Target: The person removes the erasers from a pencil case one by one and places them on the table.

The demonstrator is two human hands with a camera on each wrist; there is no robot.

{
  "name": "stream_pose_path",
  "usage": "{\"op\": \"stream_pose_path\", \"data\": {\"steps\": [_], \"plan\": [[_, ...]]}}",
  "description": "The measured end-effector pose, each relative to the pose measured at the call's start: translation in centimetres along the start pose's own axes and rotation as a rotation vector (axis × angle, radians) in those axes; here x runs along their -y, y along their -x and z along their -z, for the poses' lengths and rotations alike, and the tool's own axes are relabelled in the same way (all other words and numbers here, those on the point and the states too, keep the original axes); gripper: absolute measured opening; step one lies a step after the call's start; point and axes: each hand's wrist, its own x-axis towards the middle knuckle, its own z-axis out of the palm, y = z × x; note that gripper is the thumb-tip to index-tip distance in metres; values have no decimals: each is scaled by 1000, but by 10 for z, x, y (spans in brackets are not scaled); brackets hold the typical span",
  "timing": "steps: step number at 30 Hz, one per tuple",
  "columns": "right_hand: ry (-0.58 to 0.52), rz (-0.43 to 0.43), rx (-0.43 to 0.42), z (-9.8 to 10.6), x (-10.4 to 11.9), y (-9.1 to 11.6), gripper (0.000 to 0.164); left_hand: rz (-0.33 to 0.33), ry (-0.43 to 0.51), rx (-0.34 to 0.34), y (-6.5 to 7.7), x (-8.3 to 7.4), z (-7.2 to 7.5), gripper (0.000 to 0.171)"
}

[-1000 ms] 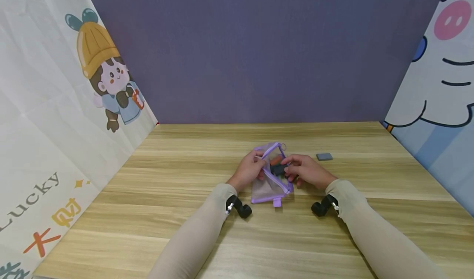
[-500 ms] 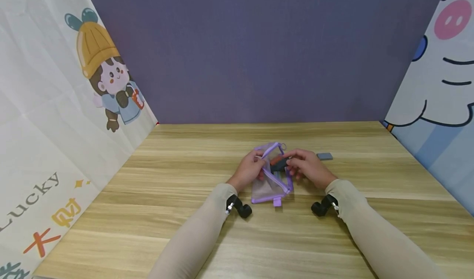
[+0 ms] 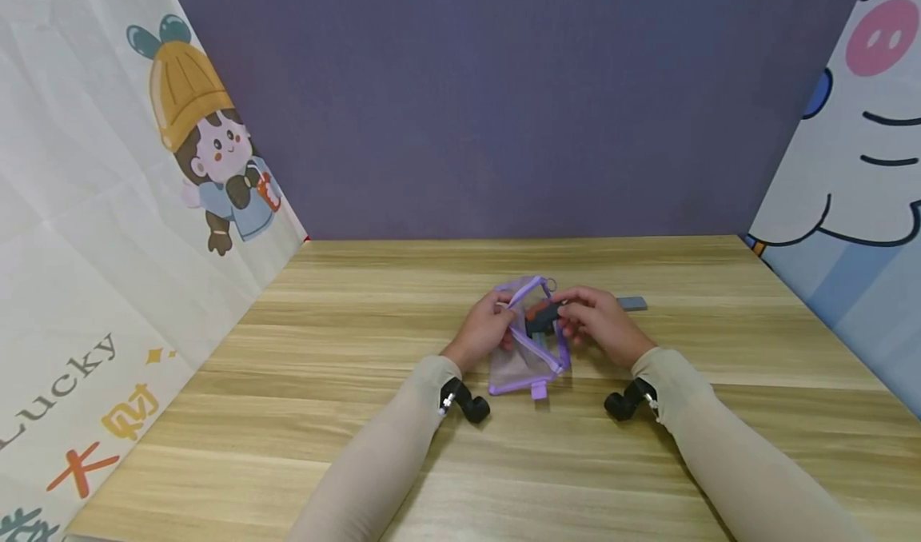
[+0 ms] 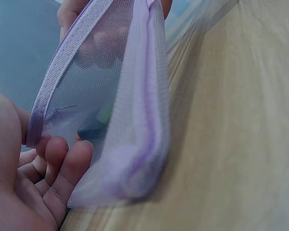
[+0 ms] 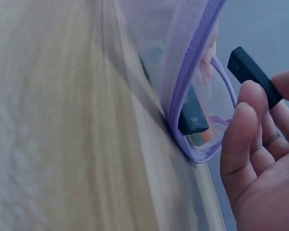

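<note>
A small black rectangular bar [image 5: 254,76] is being pinched by a person's right hand [image 3: 603,324] at the gaping mouth of a purple-trimmed sheer mesh pouch [image 3: 508,366].
The bar is sitting tilted between thumb and fingertips; a second black bar [image 5: 193,113] is lying inside the pouch. The left hand [image 3: 480,330] is gripping the pouch's zippered edge. The pouch is resting on a light wood-grain tabletop [image 3: 302,382], where a flat grey rectangular block [image 3: 635,304] is lying near the right hand.
</note>
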Motion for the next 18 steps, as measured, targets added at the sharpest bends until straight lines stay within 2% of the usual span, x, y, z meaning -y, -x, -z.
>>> {"op": "stream_pose_path", "data": {"steps": [8, 18], "plan": [[-29, 2, 1, 2, 1, -1, 37, -2, 7, 6, 1, -1, 0, 28], [-121, 25, -26, 10, 12, -1, 42, 7, 18, 7, 3, -3, 0, 28]]}}
